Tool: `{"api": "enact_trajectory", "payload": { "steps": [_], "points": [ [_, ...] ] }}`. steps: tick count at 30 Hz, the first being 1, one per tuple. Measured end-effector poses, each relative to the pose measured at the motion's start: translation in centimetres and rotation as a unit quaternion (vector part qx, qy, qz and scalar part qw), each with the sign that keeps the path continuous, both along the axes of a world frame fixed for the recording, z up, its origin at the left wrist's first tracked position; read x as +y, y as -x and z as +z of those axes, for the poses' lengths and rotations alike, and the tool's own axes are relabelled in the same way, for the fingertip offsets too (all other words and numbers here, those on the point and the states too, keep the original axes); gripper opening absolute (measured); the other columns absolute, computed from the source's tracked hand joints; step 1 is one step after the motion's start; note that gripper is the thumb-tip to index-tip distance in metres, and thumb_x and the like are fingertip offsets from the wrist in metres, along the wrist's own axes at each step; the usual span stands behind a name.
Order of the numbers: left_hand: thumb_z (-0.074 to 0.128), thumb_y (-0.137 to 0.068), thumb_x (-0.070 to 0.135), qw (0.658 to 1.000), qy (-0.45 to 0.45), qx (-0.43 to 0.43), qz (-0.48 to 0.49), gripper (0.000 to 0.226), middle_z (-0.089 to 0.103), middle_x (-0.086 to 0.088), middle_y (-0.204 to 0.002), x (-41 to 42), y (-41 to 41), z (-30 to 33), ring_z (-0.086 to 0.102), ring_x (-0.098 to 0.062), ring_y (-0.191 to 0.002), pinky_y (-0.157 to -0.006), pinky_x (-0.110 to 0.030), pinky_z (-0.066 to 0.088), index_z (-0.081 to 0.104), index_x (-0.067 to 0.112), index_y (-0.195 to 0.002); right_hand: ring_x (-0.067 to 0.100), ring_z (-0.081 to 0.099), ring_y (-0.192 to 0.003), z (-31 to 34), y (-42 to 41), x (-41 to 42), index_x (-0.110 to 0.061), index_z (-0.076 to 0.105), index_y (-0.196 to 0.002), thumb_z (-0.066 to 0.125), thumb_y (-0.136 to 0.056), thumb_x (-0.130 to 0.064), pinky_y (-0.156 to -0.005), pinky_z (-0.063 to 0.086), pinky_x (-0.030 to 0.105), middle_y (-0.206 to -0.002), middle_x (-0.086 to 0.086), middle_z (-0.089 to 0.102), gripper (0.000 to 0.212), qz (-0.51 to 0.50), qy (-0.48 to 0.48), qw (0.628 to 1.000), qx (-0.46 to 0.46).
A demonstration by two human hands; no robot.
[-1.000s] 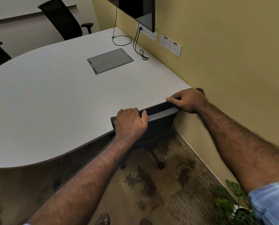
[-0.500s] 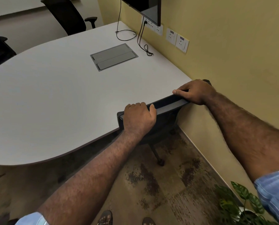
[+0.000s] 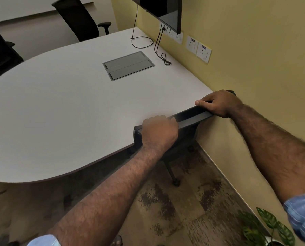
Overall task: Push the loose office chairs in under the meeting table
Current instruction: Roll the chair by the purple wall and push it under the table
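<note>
Person, wearer: 2 bare hairy forearms; light-blue striped fabric short sleeves, left (image 3: 41,240) & right (image 3: 302,215); dark sandals (image 3: 117,240), partly seen.

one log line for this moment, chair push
step: pushing chair under table | left hand: gripping backrest top | right hand: gripping backrest top | chair back: at table edge, beside wall

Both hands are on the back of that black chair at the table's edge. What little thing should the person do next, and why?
Probably let go. The left hand and right hand grip the top of the chair back, which already sits against the table edge, seat hidden beneath.
</note>
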State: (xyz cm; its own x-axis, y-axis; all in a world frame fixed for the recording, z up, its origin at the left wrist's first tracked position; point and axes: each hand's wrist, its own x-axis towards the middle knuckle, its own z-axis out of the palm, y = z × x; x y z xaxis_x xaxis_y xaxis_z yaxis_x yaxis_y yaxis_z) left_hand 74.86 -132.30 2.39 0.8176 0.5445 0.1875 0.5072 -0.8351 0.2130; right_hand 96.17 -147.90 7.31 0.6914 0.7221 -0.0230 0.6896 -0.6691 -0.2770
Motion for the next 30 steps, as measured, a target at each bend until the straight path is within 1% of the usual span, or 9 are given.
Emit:
{"api": "enact_trajectory", "payload": {
  "steps": [3, 6, 11, 16, 18, 21, 24, 27, 30],
  "points": [
    [0.033, -0.104, 0.052, 1.0, 0.008, 0.003, 0.004, 0.056, 0.052, 0.0, -0.071, -0.2, -0.2, 0.2, 0.056, -0.022, -0.071, -0.079, -0.039, 0.052, 0.064, 0.011, -0.083, 0.026, 0.067, -0.123, 0.1, -0.1, 0.1, -0.034, 0.082, -0.126, 0.039, -0.103, -0.076, -0.093, 0.044, 0.037, -0.133, -0.003, 0.077, 0.064, -0.013, 0.004, 1.0, 0.01],
    [0.031, -0.104, 0.053, 1.0, 0.02, 0.0, 0.007, 0.058, 0.053, -0.001, -0.073, -0.2, -0.2, 0.3, 0.059, -0.023, -0.074, -0.081, -0.04, 0.052, 0.066, 0.01, -0.086, 0.028, 0.066, -0.123, 0.0, -0.3, 0.1, -0.043, 0.083, -0.12, 0.02, -0.091, -0.081, -0.11, 0.046, 0.047, -0.129, -0.003, 0.079, 0.08, -0.038, 0.004, 0.999, 0.006],
    [0.034, -0.106, 0.05, 1.0, 0.028, -0.011, -0.003, 0.055, 0.065, -0.004, -0.083, -0.3, 0.8, 0.4, 0.061, -0.023, -0.081, -0.085, -0.042, 0.052, 0.07, 0.009, -0.096, 0.033, 0.065, -0.125, -0.3, 0.5, 0.1, -0.035, 0.082, -0.125, 0.016, -0.094, -0.073, -0.116, 0.04, 0.049, -0.13, 0.007, 0.078, 0.083, -0.046, 0.025, 0.998, -0.026],
    [0.033, -0.109, 0.044, 0.999, 0.015, -0.03, -0.035, 0.053, 0.07, -0.013, -0.12, 0.2, 2.1, -0.5, 0.063, -0.03, -0.115, -0.107, -0.048, 0.049, 0.066, 0.005, -0.123, 0.037, 0.066, -0.114, -0.7, 2.1, 0.2, -0.011, 0.08, -0.119, 0.026, -0.114, -0.048, -0.113, 0.035, 0.047, -0.123, 0.018, 0.077, 0.066, -0.05, 0.044, 0.996, -0.066],
    [0.031, -0.11, 0.043, 0.998, -0.011, -0.035, -0.045, 0.057, 0.064, -0.018, -0.141, 0.2, 3.0, -0.8, 0.057, -0.035, -0.135, -0.12, -0.052, 0.041, 0.061, 0.002, -0.138, 0.039, 0.066, -0.108, -1.0, 2.7, 0.0, -0.008, 0.079, -0.11, 0.025, -0.112, -0.044, -0.111, 0.037, 0.049, -0.116, 0.02, 0.077, 0.066, -0.062, 0.029, 0.994, -0.08],
    [0.031, -0.112, 0.043, 0.997, -0.026, -0.058, -0.047, 0.06, 0.05, -0.021, -0.158, -0.2, 5.0, -1.1, 0.042, -0.037, -0.151, -0.128, -0.05, 0.02, 0.052, 0.001, -0.15, 0.038, 0.062, -0.115, -1.5, 3.7, -0.3, -0.016, 0.074, -0.101, 0.026, -0.11, -0.036, -0.113, 0.037, 0.057, -0.117, 0.015, 0.075, 0.053, -0.063, 0.019, 0.995, -0.078],
    [0.029, -0.113, 0.045, 0.997, -0.006, -0.065, -0.05, 0.064, 0.026, -0.017, -0.173, -0.4, 7.5, -1.6, 0.018, -0.032, -0.162, -0.131, -0.044, 0.001, 0.035, 0.004, -0.162, 0.038, 0.053, -0.136, -2.0, 5.8, 0.1, -0.016, 0.071, -0.124, 0.019, -0.11, -0.041, -0.123, 0.03, 0.067, -0.135, 0.014, 0.069, 0.059, -0.06, 0.012, 0.997, -0.052],
    [0.03, -0.115, 0.041, 0.995, 0.01, -0.082, -0.064, 0.064, 0.005, -0.012, -0.178, -0.6, 10.8, -2.5, -0.004, -0.024, -0.165, -0.134, -0.044, 0.001, 0.019, 0.005, -0.167, 0.034, 0.038, -0.156, -1.8, 9.8, 1.1, -0.016, 0.06, -0.152, 0.021, -0.116, -0.042, -0.131, 0.015, 0.062, -0.159, 0.012, 0.056, 0.058, -0.041, -0.017, 0.998, -0.046],
    [0.031, -0.116, 0.034, 0.993, -0.007, -0.089, -0.078, 0.062, 0.006, -0.014, -0.177, -0.6, 14.0, -3.4, -0.004, -0.025, -0.165, -0.134, -0.047, 0.008, 0.018, 0.001, -0.166, 0.027, 0.025, -0.164, -1.8, 14.3, 2.5, -0.02, 0.048, -0.162, 0.026, -0.119, -0.042, -0.134, 0.006, 0.056, -0.172, 0.006, 0.042, 0.054, -0.004, -0.034, 0.999, -0.042]
  ]
}}
